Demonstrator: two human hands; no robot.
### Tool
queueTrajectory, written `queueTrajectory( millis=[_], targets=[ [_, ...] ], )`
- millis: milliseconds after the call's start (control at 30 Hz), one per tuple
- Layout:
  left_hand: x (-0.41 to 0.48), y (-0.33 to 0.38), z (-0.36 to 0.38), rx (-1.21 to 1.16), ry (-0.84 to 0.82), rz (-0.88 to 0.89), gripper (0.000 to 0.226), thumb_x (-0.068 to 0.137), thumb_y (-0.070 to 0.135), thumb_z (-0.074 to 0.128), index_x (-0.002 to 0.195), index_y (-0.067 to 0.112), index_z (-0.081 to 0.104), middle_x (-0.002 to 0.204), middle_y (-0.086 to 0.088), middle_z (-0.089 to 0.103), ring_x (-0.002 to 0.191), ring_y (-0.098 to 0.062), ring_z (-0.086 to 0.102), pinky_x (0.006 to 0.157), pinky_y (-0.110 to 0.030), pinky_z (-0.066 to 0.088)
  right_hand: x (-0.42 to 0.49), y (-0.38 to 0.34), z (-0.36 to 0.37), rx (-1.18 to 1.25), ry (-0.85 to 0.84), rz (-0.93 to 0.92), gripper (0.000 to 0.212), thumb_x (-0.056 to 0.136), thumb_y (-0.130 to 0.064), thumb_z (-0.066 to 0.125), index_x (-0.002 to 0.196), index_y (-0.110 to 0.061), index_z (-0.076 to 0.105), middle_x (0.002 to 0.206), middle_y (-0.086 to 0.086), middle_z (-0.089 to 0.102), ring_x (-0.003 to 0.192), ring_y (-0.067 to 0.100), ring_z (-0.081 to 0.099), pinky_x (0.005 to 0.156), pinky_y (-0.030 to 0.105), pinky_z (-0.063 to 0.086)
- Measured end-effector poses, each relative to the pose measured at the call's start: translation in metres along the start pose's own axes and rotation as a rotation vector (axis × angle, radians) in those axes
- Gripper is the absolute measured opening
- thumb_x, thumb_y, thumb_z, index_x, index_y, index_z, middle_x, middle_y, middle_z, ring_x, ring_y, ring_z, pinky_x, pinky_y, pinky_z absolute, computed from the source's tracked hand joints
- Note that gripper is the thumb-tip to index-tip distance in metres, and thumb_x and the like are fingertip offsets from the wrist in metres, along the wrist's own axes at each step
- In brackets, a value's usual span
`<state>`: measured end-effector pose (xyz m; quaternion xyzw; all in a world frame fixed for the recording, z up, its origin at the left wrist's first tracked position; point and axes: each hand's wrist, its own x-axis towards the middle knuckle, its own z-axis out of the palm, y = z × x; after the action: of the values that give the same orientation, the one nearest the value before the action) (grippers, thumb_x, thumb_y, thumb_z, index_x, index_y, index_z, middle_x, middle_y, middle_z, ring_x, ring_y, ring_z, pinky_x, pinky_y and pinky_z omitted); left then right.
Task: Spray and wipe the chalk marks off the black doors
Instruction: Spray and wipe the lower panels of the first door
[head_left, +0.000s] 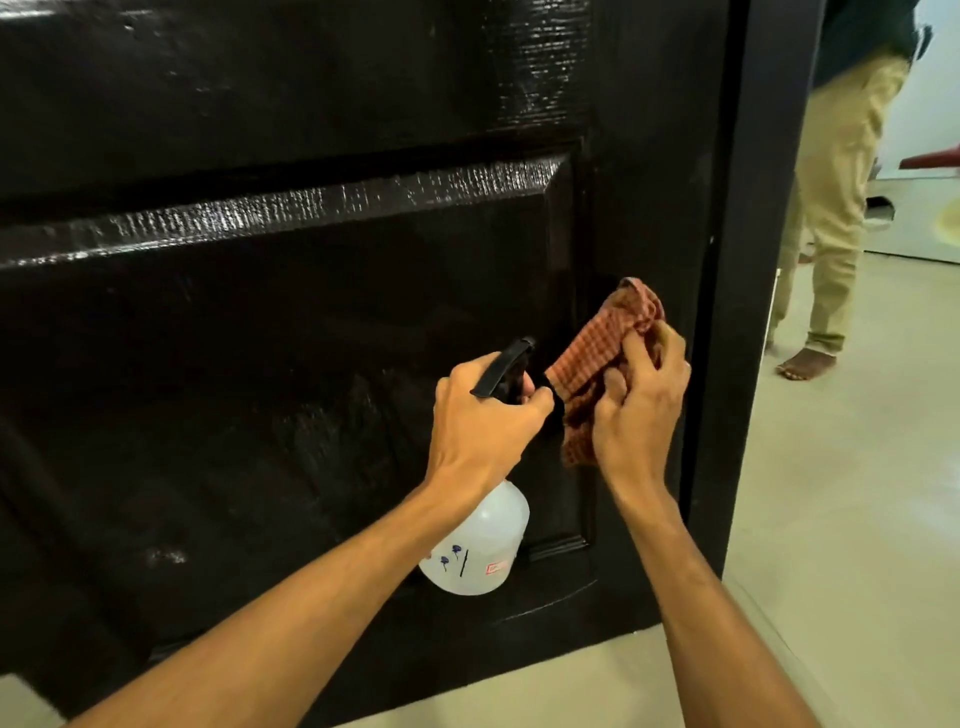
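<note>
Pale tiled floor (857, 519) runs beneath and to the right of one black panelled door (311, 312), which fills most of the view. Its glossy surface shows streaky reflections along the raised moulding.

Containers: one spray bottle (475, 545), of translucent white plastic with small blue marks and a red label. It hangs in front of the door's lower right panel. The liquid level inside cannot be read. Its black trigger head (506, 366) points towards the door.

Left hand (483, 421): fingers curled tightly round the bottle's neck and trigger head, carrying the bottle clear of the floor.

Right hand (641, 410): fingers and thumb pinch one bunched red-brown checked cloth (597, 358). The cloth is held just in front of the door's right stile, immediately right of the trigger head. Whether it touches the door cannot be told.

Marks: one faint pale smudge (166, 557) on the door's lower left panel.

Surroundings: one black upright (748, 260) borders the door on the right. Beyond it stands one other person (841, 208), barefoot and in khaki trousers, well apart from the door. One red object (930, 158) shows at the far right edge, too cropped to identify. Nothing lies between the hands and the door.
</note>
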<state>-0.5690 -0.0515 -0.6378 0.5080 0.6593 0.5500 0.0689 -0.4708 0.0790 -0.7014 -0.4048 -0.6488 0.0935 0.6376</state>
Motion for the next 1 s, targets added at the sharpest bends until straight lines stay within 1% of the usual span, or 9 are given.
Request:
queueTrajectory(
  millis=[67,133,200,267,467,667,767,867,1000],
  targets=[
    [0.001,-0.004,0.005,0.005,0.008,0.014,0.018,0.09,0.021,0.08,0.08,0.014,0.067,0.069,-0.002,0.066,0.045,-0.006,0.058,0.046,-0.019,0.049,-0.013,0.012,0.005,-0.057,-0.049,-0.098,0.054,0.097,-0.01,0.054,0.151,-0.011,0.047,0.159,0.014,0.029,0.149,0.032,0.026,0.119,0.019,0.018],
    [0.001,-0.008,0.009,-0.013,0.017,0.011,0.018,0.089,0.02,0.08,0.078,0.014,0.067,0.07,-0.001,0.065,0.046,-0.006,0.058,0.046,-0.019,0.049,-0.033,0.036,0.014,-0.089,-0.045,-0.029,0.064,0.097,-0.022,0.053,0.157,-0.008,0.035,0.164,0.02,0.02,0.155,0.036,0.016,0.127,0.032,0.015],
    [-0.002,-0.012,0.011,-0.033,0.016,-0.011,0.017,0.089,0.019,0.08,0.078,0.015,0.067,0.072,0.0,0.064,0.049,-0.007,0.058,0.047,-0.017,0.048,-0.052,0.054,0.019,-0.104,-0.003,0.182,0.068,0.095,-0.004,0.057,0.158,-0.005,0.03,0.166,0.022,0.014,0.156,0.039,0.01,0.128,0.051,0.014],
    [-0.006,-0.017,0.013,-0.045,0.004,-0.026,0.016,0.089,0.017,0.079,0.078,0.015,0.067,0.073,0.0,0.064,0.05,-0.007,0.059,0.046,-0.015,0.047,-0.052,0.048,0.019,-0.102,-0.022,0.316,0.08,0.086,0.015,0.057,0.158,-0.006,0.03,0.168,0.021,0.007,0.156,0.04,0.004,0.128,0.051,0.01],
    [-0.008,-0.024,0.012,-0.042,0.055,-0.007,0.018,0.089,0.018,0.08,0.076,0.015,0.067,0.076,-0.011,0.068,0.051,-0.012,0.058,0.043,-0.016,0.045,-0.011,-0.009,0.029,-0.052,-0.114,-0.265,0.073,0.093,0.004,0.066,0.158,-0.014,0.037,0.172,0.009,0.002,0.159,0.032,-0.006,0.122,0.013,-0.004],
    [-0.002,-0.034,0.004,-0.022,0.059,-0.048,0.018,0.089,0.023,0.079,0.075,0.023,0.067,0.085,-0.007,0.07,0.066,-0.02,0.064,0.05,-0.021,0.049,-0.078,0.05,0.035,-0.169,-0.05,0.034,0.076,0.092,-0.006,0.073,0.158,-0.01,0.036,0.17,0.013,0.015,0.158,0.036,0.006,0.12,0.064,0.029],
    [0.0,-0.042,0.004,0.014,0.104,-0.041,0.019,0.089,0.024,0.079,0.074,0.022,0.068,0.077,-0.005,0.071,0.069,-0.024,0.068,0.055,-0.036,0.055,-0.054,0.029,0.029,-0.145,0.062,0.003,0.06,0.091,0.008,0.054,0.149,-0.01,0.051,0.163,0.016,0.036,0.151,0.044,0.027,0.12,0.055,0.03],
    [-0.004,-0.049,0.004,0.006,0.143,-0.009,0.021,0.089,0.023,0.079,0.073,0.02,0.066,0.07,-0.002,0.069,0.065,-0.023,0.069,0.055,-0.046,0.06,-0.022,0.007,0.026,-0.123,0.109,-0.22,0.044,0.1,-0.003,0.047,0.142,-0.009,0.059,0.153,0.018,0.049,0.145,0.04,0.041,0.118,0.04,0.035],
    [-0.013,-0.058,-0.002,-0.008,0.149,-0.024,0.021,0.086,0.027,0.08,0.073,0.024,0.064,0.061,0.014,0.061,0.067,-0.017,0.065,0.062,-0.048,0.062,-0.049,0.031,0.028,-0.213,0.108,-0.103,0.042,0.094,0.003,0.057,0.132,-0.013,0.064,0.146,0.019,0.049,0.126,0.038,0.047,0.082,0.043,0.057]
  ],
)
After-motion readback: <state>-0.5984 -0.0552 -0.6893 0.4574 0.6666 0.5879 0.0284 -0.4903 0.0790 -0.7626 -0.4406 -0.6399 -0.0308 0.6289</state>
